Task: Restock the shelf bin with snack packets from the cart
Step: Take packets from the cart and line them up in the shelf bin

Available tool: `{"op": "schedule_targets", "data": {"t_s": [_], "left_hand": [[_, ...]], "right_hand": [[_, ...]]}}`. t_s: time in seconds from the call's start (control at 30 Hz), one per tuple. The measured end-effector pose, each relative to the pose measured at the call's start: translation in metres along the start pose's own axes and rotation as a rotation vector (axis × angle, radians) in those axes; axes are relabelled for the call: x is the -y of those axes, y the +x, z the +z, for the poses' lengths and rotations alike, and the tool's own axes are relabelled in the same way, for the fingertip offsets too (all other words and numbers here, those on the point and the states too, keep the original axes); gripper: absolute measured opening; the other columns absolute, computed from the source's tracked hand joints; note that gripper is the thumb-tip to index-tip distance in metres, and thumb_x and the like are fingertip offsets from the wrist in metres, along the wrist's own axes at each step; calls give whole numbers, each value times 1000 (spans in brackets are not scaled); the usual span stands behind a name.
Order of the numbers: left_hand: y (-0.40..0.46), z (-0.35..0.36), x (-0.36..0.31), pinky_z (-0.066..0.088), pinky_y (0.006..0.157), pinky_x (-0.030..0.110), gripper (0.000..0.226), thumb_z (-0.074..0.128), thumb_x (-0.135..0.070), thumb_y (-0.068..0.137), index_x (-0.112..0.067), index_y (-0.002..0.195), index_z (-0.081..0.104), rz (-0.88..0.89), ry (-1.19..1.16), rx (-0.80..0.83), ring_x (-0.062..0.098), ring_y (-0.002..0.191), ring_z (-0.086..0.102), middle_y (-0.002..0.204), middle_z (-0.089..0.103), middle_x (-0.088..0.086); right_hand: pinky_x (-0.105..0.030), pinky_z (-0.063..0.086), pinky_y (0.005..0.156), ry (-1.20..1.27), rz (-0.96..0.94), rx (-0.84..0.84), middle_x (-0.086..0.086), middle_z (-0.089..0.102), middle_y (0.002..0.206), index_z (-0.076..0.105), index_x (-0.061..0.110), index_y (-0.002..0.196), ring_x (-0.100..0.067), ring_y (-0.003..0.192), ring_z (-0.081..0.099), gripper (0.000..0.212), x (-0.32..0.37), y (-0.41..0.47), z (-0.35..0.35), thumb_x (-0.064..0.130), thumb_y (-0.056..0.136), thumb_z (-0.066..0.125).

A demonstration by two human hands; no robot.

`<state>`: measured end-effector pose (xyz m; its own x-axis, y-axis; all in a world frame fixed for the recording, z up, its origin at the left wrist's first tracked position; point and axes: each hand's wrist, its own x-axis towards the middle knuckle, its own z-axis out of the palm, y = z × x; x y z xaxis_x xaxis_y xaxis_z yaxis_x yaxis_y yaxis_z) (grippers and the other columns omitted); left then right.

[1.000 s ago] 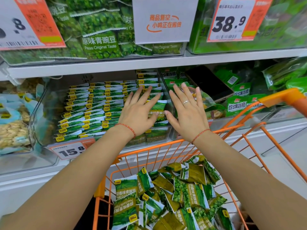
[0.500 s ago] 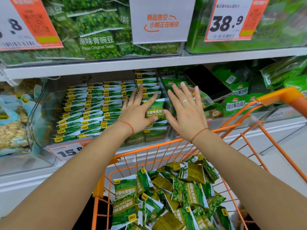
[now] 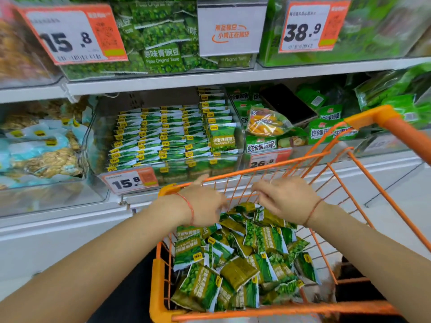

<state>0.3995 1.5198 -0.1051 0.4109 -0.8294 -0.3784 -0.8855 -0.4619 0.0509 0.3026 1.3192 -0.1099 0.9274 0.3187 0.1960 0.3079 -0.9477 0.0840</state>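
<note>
A heap of green plastic snack packets (image 3: pixel 235 259) is seen just below the left hand (image 3: pixel 205 203) and right hand (image 3: pixel 286 199). Fingers are blurred; grip cannot be told.

From my seat I take the white sold-out sign (image 3: pixel 228 30) on the upper shelf as the marker. Left of it hangs a 15.8 price tag (image 3: pixel 72 34), right of it a 38.9 price tag (image 3: pixel 310 27). Below and right lies a black phone (image 3: pixel 288 104) on green bags, just beside a yellow snack bag (image 3: pixel 265 122). Far lower left sit pale blue packets (image 3: pixel 39 150).
</note>
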Motion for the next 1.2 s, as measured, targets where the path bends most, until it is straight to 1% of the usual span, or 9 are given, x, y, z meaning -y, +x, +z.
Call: {"op": "schedule_targets", "data": {"t_s": [0.07,0.13,0.2,0.33,0.57,0.8,0.93,1.1,1.2], "left_hand": [[-3,17,-8,-19,113,51,34,49,-18,87,-20,119,60,-5,345,8,28,120,49,112,64,4],[-12,26,-18,16,117,46,38,48,-13,89,-18,126,55,-2,359,-92,28,121,47,118,61,4],[-24,32,-21,46,87,37,43,45,-5,90,-21,130,50,-11,181,-91,26,108,55,113,62,3],[-36,50,-8,48,71,33,55,51,-1,87,-27,136,47,-44,109,265,26,112,53,127,52,4],[-25,54,-9,48,75,36,28,64,-16,87,-11,114,58,-15,94,287,26,107,50,122,52,8],[-34,26,-5,46,84,32,31,57,-40,92,-19,113,48,-115,-555,-27,22,107,56,112,61,3],[-36,13,-6,41,90,25,36,60,-35,91,-17,120,50,-222,-895,-382,22,127,48,134,53,10],[-27,1,-12,38,69,21,20,59,-42,86,-26,96,51,-317,-1267,-626,15,86,49,86,54,0],[-16,1,-27,37,85,20,35,61,-34,88,-13,116,58,-325,-1401,-667,10,101,51,112,60,2]], "right_hand": [[-29,41,56,-50,38,382,-4,65,88,55,16,114,-24,77,63,31,14,-9,10,31,101,31],[-33,47,71,-17,60,604,-8,65,99,53,13,118,-27,87,61,34,28,-17,21,32,101,31],[-35,49,74,7,57,682,-11,65,101,53,11,121,-27,86,59,35,41,-23,32,31,100,34],[-36,48,74,18,47,736,-13,58,116,42,12,132,-31,100,58,38,60,-16,43,28,97,42],[-36,44,65,-45,230,699,-13,46,131,24,11,143,-30,104,58,62,73,9,62,39,95,50],[-31,44,66,53,361,572,-8,64,99,55,13,113,-27,91,61,21,61,10,69,17,93,49],[-24,39,51,430,553,378,-1,56,68,59,21,84,-18,62,53,8,41,11,39,28,88,58],[-28,51,60,1193,787,40,-2,41,64,50,14,71,-17,60,48,22,27,7,2,12,91,58],[-18,46,50,1417,863,-70,1,28,61,38,14,73,-10,53,36,27,29,1,-3,12,95,54]]}}
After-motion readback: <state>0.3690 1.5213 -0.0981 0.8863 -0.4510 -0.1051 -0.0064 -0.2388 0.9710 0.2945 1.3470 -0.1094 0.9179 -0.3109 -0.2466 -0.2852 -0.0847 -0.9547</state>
